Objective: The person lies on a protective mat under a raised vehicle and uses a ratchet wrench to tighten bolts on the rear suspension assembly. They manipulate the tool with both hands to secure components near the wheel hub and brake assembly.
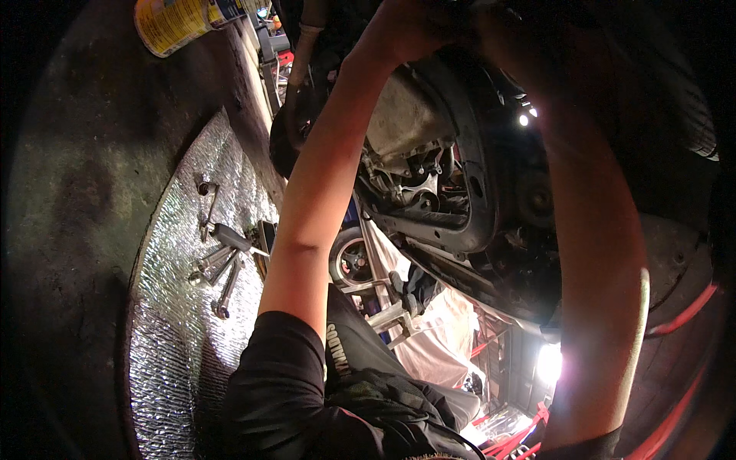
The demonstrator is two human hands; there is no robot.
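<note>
Both my arms reach up to the underside of a vehicle. At the top edge of the view, my left hand (410, 31) is up against dark parts, with its fingers lost in shadow. Close beside it on the right, my right hand (506, 42) is almost wholly in the dark, so what either hand touches or holds is hidden. Just below the hands are a dull metal pan (406, 115) and a black curved frame member (479, 192) of the vehicle.
A silver reflective mat (165, 345) lies at left, with a screwdriver (234, 238) and several ratchet-like tools (225, 295) on it. A yellow can (172, 27) is at upper left. A tire (690, 115), a bright lamp (549, 364) and red bars (690, 310) are at right.
</note>
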